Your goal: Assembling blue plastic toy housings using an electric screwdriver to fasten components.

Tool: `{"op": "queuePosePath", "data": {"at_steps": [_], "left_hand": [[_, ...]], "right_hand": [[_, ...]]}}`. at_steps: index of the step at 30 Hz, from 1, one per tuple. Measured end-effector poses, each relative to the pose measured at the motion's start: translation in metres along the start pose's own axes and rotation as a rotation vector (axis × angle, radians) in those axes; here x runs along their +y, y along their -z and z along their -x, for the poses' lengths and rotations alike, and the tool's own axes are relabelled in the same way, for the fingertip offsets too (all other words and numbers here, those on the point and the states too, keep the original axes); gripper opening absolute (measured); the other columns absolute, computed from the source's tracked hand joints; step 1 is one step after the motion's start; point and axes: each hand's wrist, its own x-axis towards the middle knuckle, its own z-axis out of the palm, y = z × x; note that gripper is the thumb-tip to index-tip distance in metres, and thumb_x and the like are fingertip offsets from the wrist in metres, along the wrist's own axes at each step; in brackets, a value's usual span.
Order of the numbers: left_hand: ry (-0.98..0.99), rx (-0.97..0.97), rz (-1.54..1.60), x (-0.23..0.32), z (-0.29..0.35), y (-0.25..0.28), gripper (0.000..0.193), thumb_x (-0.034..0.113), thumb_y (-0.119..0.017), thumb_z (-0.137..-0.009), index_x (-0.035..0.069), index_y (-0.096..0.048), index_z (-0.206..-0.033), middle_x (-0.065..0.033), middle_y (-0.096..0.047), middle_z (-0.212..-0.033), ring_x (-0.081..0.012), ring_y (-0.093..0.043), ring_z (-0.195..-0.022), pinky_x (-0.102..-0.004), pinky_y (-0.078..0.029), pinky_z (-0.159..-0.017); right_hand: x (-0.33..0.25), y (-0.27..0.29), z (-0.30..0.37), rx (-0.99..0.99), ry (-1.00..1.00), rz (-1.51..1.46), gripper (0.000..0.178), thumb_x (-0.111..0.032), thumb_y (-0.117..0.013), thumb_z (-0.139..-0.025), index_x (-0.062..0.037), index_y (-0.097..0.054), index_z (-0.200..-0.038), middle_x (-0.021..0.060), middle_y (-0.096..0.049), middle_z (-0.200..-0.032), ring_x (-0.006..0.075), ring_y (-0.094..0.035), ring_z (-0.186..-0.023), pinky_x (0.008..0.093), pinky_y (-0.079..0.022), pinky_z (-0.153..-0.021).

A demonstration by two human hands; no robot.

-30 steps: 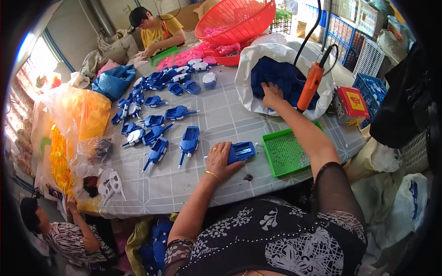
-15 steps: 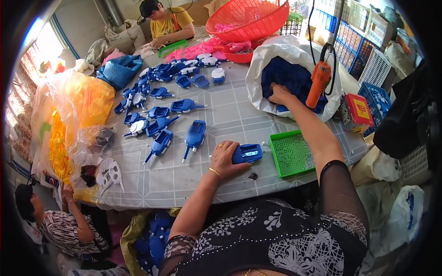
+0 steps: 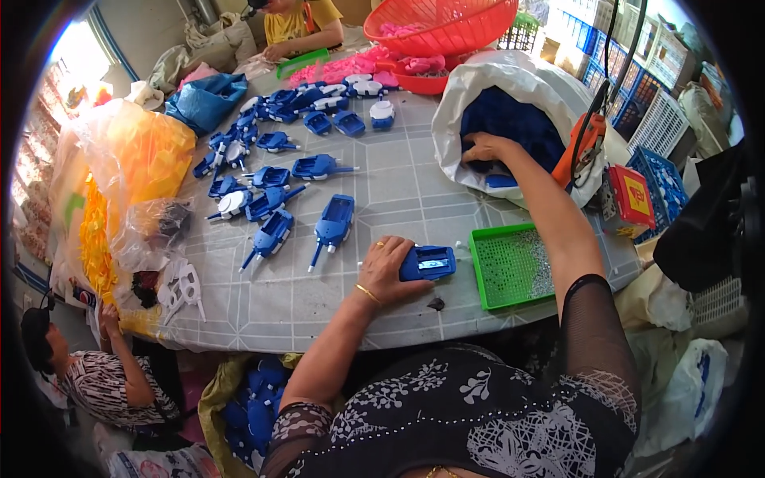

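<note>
My left hand (image 3: 386, 269) lies over one end of a blue plastic toy housing (image 3: 435, 264) on the table, fingers and thumb closed round it. A bright silvery piece shows in the housing's opening. My right hand (image 3: 488, 149) reaches into the mouth of a white sack (image 3: 448, 131) holding dark blue parts; its fingertips are lost among them, so their grip is unclear. Left of my left hand lie two open blue toy bodies with rod-like ends, one nearer the middle (image 3: 335, 221) and one further left (image 3: 269, 236).
A green tray (image 3: 476, 271) of small metal bits sits near my right forearm. An orange electric screwdriver (image 3: 580, 150) hangs beside the sack. Several blue and white toy bodies (image 3: 283, 107) crowd the far left. One person (image 3: 299, 30) sits across; another (image 3: 119, 382) sits at left.
The view has shifted slightly. My right hand is still in the sack, its fingers bent lower among the parts. My left hand stays on the blue housing. The screwdriver hangs more tilted.
</note>
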Motion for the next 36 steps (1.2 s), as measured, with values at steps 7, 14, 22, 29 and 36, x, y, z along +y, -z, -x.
{"op": "queuePosePath", "data": {"at_steps": [7,14,22,29,36], "left_hand": [[0.022,-0.001,0.002,-0.006,-0.001,0.002,0.074,0.042,-0.089,-0.065,0.0,-0.066,-0.12,-0.0162,-0.065,-0.12,-0.0368,-0.059,-0.117,-0.0468,-0.045,-0.106],[-0.01,-0.005,-0.023,-0.006,-0.007,-0.003,0.075,0.042,-0.089,-0.064,0.0,-0.066,-0.122,-0.0158,-0.065,-0.121,-0.0362,-0.059,-0.117,-0.0462,-0.045,-0.106],[-0.008,0.055,-0.036,-0.015,0.004,-0.012,0.072,0.042,-0.088,-0.067,0.001,-0.065,-0.122,-0.0181,-0.064,-0.117,-0.0395,-0.059,-0.114,-0.0477,-0.046,-0.102],[-0.006,0.049,-0.039,-0.015,-0.004,-0.014,0.07,0.043,-0.086,-0.068,0.002,-0.063,-0.12,-0.0164,-0.063,-0.109,-0.039,-0.059,-0.106,-0.0487,-0.049,-0.093],[0.007,0.054,-0.058,-0.014,0.001,-0.013,0.069,0.043,-0.086,-0.068,0.003,-0.063,-0.12,-0.017,-0.062,-0.108,-0.0387,-0.06,-0.105,-0.048,-0.049,-0.091]], "right_hand": [[-0.009,0.003,0.015,-0.043,-0.03,-0.042,0.103,-0.055,-0.09,-0.068,-0.0045,-0.055,-0.15,0.0224,-0.058,-0.149,0.0362,-0.059,-0.133,0.0435,-0.048,-0.111],[0.033,-0.001,0.018,0.31,0.039,-0.143,0.103,-0.062,-0.089,-0.07,0.0005,-0.057,-0.145,0.0246,-0.06,-0.144,0.0363,-0.06,-0.13,0.0437,-0.049,-0.109],[-0.056,-0.034,0.098,0.299,0.248,-0.485,0.084,-0.062,-0.09,-0.072,0.0002,-0.066,-0.123,0.0208,-0.069,-0.122,0.0278,-0.066,-0.116,0.0373,-0.052,-0.1],[-0.108,-0.128,0.159,0.186,0.301,-0.335,0.07,-0.053,-0.092,-0.072,-0.013,-0.068,-0.124,0.0123,-0.062,-0.123,0.0307,-0.061,-0.119,0.0394,-0.05,-0.105],[-0.092,-0.147,0.153,0.252,0.339,-0.433,0.034,-0.019,-0.071,-0.095,-0.0062,-0.072,-0.126,0.0133,-0.066,-0.121,0.0276,-0.065,-0.115,0.0371,-0.049,-0.105]]}}
